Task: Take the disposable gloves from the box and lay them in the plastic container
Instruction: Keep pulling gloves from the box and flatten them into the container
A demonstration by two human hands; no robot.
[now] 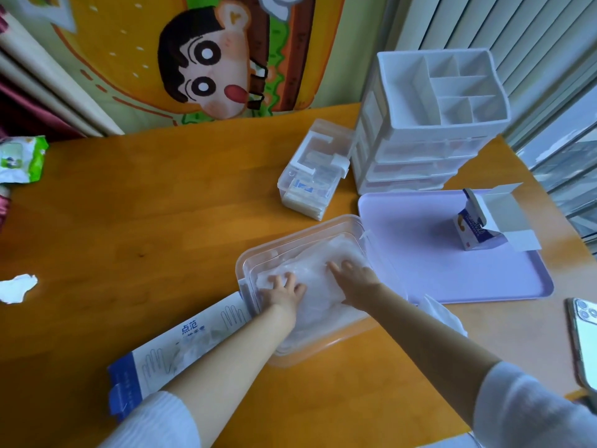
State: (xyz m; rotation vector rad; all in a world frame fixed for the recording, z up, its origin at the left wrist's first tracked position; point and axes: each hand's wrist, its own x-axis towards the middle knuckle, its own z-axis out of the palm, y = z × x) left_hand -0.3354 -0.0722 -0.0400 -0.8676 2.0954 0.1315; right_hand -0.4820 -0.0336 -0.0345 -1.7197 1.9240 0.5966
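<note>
Some gloves (340, 248) in container (290, 241), under left hand (285, 290), right hand (354, 277)

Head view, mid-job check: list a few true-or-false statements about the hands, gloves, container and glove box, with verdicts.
1. Both the left hand and the right hand rest on the gloves inside the plastic container. True.
2. The glove box stands upright. False: it lies flat on the table, left of the container.
3. The container is lidded. False: its top is open.
4. A phone lies near the table's right edge. True.
</note>
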